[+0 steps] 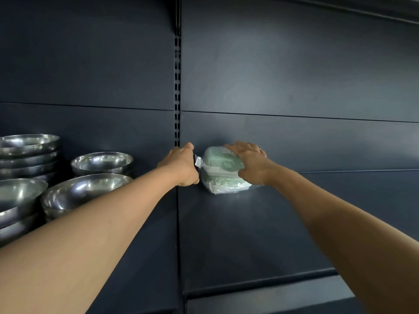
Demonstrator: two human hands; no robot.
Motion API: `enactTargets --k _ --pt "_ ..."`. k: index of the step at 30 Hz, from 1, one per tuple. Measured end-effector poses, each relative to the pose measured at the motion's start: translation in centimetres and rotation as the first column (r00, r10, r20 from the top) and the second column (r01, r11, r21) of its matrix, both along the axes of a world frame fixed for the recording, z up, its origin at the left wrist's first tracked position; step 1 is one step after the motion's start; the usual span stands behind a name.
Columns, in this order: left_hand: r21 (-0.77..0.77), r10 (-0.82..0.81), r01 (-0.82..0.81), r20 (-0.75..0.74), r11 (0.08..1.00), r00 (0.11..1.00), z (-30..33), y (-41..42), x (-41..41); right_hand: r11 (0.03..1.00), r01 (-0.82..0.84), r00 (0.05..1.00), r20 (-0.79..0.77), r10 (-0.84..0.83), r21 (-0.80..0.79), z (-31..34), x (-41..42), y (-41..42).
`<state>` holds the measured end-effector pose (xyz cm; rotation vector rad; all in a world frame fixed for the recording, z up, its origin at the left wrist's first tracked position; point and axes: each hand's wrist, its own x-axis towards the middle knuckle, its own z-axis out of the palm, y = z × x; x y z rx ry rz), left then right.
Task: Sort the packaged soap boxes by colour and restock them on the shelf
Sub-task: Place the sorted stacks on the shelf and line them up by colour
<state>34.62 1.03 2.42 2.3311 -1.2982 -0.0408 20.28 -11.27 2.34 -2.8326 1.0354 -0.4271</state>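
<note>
Both hands steady pale-green plastic-wrapped soap boxes [221, 171] at the dark shelf's [249, 234] back edge: left hand [181, 165] curled pinching the wrap, right hand [248, 162] flat on top, fingers straight

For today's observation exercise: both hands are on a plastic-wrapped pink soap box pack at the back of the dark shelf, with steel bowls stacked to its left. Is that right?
One detail is wrong: the soap box pack is pale green, not pink, as the head view shows. The left hand and right hand are on it, and the steel bowls are stacked to its left.
</note>
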Motion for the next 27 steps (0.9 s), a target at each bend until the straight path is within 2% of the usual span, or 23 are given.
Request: enactTargets --k 3,9,13,17,22,27 --pt "-0.025 -0.025 0.025 -0.009 0.999 1.0 0.2 0.9 -1.1 1.0 0.015 0.995 0.103 -0.015 0.004 -0.2 -2.5 1.6" --pt "-0.048 -0.073 0.073 0.003 0.996 0.997 0.5 4.5 -6.1 0.999 -0.016 0.986 0.167 0.007 0.051 -0.6 -10.2 5.7" --pt "-0.07 -0.084 0.081 -0.042 0.994 0.996 0.3 7.9 -10.8 0.999 -0.037 0.979 0.202 0.037 -0.004 -0.9 -16.0 9.9" --pt "-0.15 -0.125 0.114 -0.066 0.982 0.99 -0.9 12.0 -16.8 0.996 -0.089 0.96 0.267 0.08 0.022 -3.0 -21.7 14.9" --pt "-0.148 -0.171 0.162 -0.05 0.976 0.984 -5.0 17.2 -24.2 0.987 -0.112 0.982 0.167 0.092 0.116 -9.3 -26.9 19.3" --pt "0.058 -0.189 0.2 -0.152 0.978 0.97 -12.6 21.0 -28.5 0.955 -0.115 0.993 0.029 0.112 0.274 -16.2 -30.5 22.2"
